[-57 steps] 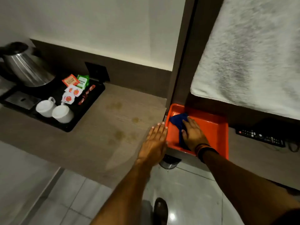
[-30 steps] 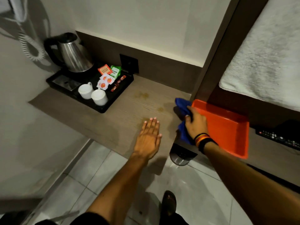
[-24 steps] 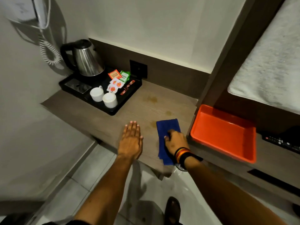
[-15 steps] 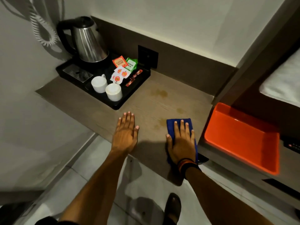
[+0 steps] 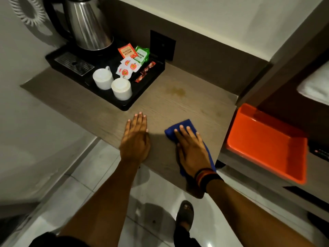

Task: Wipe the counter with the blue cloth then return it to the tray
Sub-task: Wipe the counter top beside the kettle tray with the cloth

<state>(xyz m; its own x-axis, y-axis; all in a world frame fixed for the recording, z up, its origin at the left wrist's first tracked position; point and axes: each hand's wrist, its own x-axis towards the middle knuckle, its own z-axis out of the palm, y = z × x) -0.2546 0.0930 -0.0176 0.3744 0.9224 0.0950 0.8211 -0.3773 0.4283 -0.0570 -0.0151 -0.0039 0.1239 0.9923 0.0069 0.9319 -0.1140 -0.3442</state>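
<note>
The blue cloth [image 5: 185,126] lies flat on the wooden counter [image 5: 178,104] near its front right corner. My right hand [image 5: 191,150] presses flat on top of the cloth, fingers spread, covering most of it. My left hand [image 5: 136,138] rests palm down on the bare counter to the left, holding nothing. The orange tray [image 5: 263,145] sits to the right on a lower shelf and holds nothing. Brownish stains [image 5: 175,90] mark the counter beyond the cloth.
A black tray [image 5: 147,90] at the back left carries a steel kettle [image 5: 87,22], two white cups [image 5: 112,84] and tea sachets [image 5: 133,56]. A dark wall socket [image 5: 162,45] sits behind. A remote [image 5: 320,154] lies right of the orange tray. A tiled floor lies below.
My right hand took the blue cloth out of the orange tray and laid it on the counter, then flattened onto it and slid it leftward. My left hand stayed flat on the counter.
</note>
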